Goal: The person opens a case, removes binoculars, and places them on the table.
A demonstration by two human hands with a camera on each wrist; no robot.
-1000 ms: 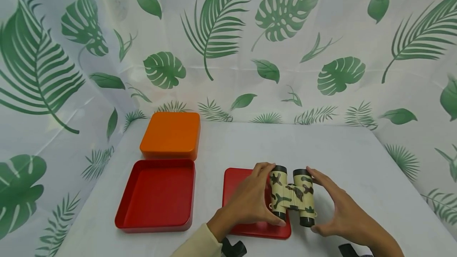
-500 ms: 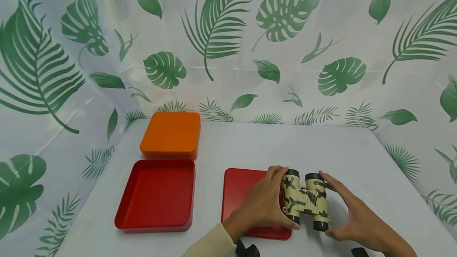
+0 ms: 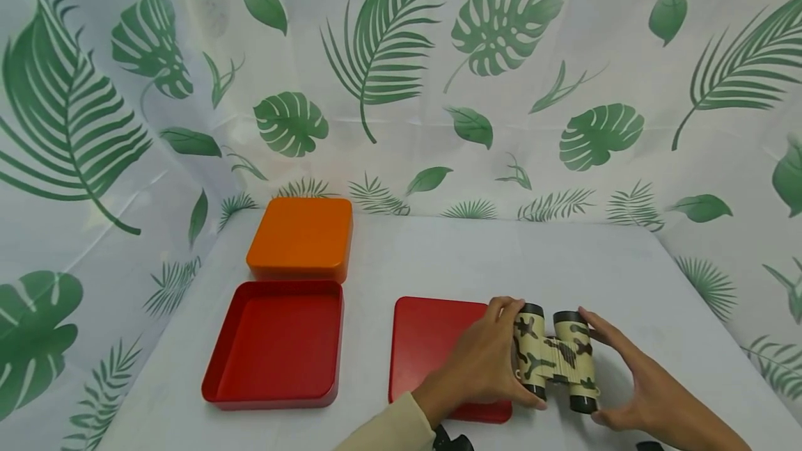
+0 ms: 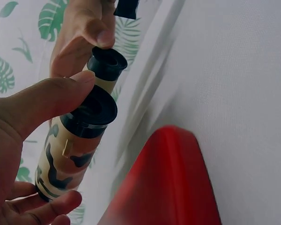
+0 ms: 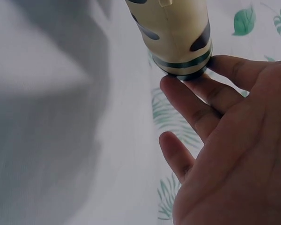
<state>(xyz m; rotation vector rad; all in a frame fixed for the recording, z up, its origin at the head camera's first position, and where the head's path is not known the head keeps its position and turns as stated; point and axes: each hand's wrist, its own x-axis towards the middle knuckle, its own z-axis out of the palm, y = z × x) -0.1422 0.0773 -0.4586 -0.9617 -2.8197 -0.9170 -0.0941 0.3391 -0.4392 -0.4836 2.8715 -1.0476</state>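
Toy binoculars (image 3: 560, 359) with a tan and dark camouflage pattern and black end rings are held between both hands at the right of the head view. My left hand (image 3: 481, 360) grips the left barrel, thumb on the near black eyepiece (image 4: 91, 112) and fingers at the far end. On the other barrel, my right hand (image 3: 648, 388) pinches the two ends between thumb and fingers. Below the left hand lies a flat red lid (image 3: 432, 339), partly covered by that hand. Its red corner (image 4: 164, 173) rises close beneath the binoculars in the left wrist view.
An open red box (image 3: 335, 360) stands at the left of the white table (image 3: 451, 256), its inside bare. Right behind it sits an orange box (image 3: 303, 232). A leaf-printed curtain (image 3: 401, 152) bounds the table at the back and sides.
Both hands have carried the binoculars to the right and slightly nearer, from over the red lid's right edge to beside it. The lid and boxes have stayed put.
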